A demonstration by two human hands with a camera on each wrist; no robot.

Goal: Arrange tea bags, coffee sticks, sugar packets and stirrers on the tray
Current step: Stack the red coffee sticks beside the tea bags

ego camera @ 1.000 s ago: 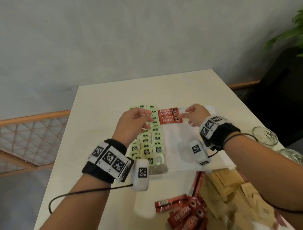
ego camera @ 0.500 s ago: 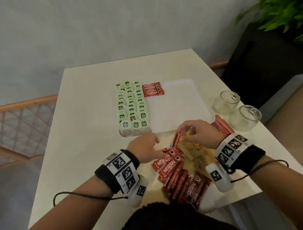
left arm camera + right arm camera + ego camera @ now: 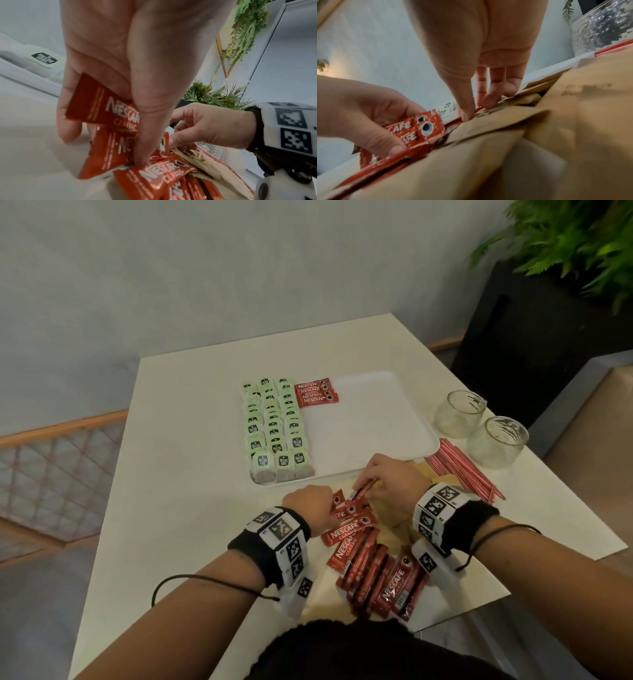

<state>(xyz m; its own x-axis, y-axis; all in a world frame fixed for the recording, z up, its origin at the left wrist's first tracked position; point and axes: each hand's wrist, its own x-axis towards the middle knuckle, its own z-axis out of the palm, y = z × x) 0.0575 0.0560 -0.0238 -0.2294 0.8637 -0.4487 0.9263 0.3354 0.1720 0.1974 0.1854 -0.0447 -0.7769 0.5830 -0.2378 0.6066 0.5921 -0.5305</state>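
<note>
The left hand (image 3: pixel 310 505) pinches a few coffee sticks (image 3: pixel 102 108) above the loose pile on the table (image 3: pixel 191 508), short of the tray (image 3: pixel 370 419). The right hand (image 3: pixel 394 481) fingers seem to pinch one more stick; the slick packets could fan apart and slip back down.

"NESCAFE CLASSIC" on red coffee sticks (image 3: pixel 346 537)

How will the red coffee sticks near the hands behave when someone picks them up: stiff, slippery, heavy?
The coffee sticks look thin and flat, so probably light. Their glossy foil likely makes them slippery; the pile lies fanned out untidily. The left hand holds several at once, and they stay fairly straight, suggesting slight stiffness.
</note>
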